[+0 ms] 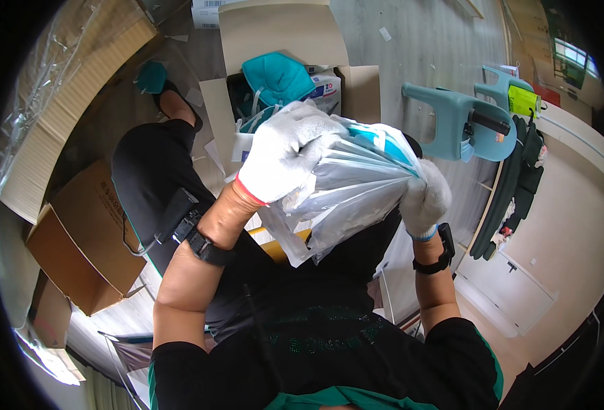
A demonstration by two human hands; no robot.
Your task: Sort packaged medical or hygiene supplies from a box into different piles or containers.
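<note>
My left hand (283, 152), in a white knit glove, is closed on the gathered edge of a white plastic bag (360, 195). The opposite side of the bag is bunched in my right hand (426, 198), gloved the same way. Between the two hands the bag is stretched, with its loose lower part hanging over my lap. Something teal (387, 145) with white straps, looking like a face mask, shows at the bag's mouth. Just beyond my left hand, an open cardboard box (281, 31) holds teal face masks (276, 76) and a white printed pack (326, 89).
At the right stand light blue plastic stools (430, 116), with a yellow-green item (522, 101) near them. A large carton (104, 75) covered in clear film rises at the left, above an open brown box (90, 239). A teal mask (151, 76) lies near my foot. Paper scraps dot the floor.
</note>
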